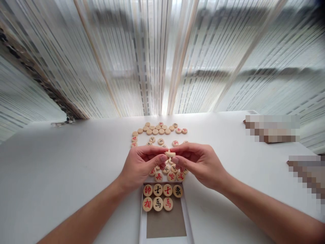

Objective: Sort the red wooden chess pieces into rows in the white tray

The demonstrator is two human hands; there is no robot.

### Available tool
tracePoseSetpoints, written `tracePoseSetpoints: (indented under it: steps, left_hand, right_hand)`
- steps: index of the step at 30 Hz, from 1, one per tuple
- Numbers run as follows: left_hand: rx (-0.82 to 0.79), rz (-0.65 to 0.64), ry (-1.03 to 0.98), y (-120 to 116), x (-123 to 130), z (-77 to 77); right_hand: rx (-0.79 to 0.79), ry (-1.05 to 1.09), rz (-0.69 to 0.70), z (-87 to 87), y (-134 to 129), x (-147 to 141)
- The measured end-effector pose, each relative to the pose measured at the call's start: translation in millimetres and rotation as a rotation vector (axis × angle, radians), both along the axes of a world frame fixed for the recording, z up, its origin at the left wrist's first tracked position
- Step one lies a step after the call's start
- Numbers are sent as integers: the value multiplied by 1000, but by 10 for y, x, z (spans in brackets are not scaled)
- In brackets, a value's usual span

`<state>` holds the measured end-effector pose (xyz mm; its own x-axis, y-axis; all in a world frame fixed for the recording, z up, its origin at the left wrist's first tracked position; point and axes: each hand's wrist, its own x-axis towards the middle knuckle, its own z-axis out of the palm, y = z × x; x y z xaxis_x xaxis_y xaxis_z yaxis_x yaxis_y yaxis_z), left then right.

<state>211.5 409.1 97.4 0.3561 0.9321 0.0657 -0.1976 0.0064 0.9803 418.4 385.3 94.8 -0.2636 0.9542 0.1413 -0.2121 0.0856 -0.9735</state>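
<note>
Between the fingertips of my left hand (pixel 144 162) and my right hand (pixel 195 162) is a small round wooden xiangqi piece (pixel 170 154), seen edge-on. Both hands pinch it, raised above the table; its marked face does not show. Just below them lies an open shallow box (pixel 188 217) with a grey-brown bottom. Two rows of pieces stand in its far end, among them a red-marked piece (pixel 147 190) and a black-marked piece (pixel 157 204). Loose pieces (pixel 158 176) lie beyond the box, partly hidden by my hands.
Face-down and face-up pieces (pixel 161 131) cluster farther back on the white table (pixel 83 176). Two blurred-out flat objects, one nearer (pixel 307 176) and one farther (pixel 271 130), stand at the right edge. Striped curtains (pixel 157 57) hang behind the table.
</note>
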Motion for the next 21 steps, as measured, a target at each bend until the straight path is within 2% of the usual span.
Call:
tracePoseSetpoints:
  steps: [7,13,21]
  left_hand:
    - [21,-11,-14,-43,11,-25]
    - [56,-39,-1,-59,-8,-39]
    - [82,-53,-25,-68,11,5]
  right_hand:
    - [-129,-61,42,41,15,18]
    - [-316,7,101,58,4,-5]
    - [-367,74,180,92,3,-7]
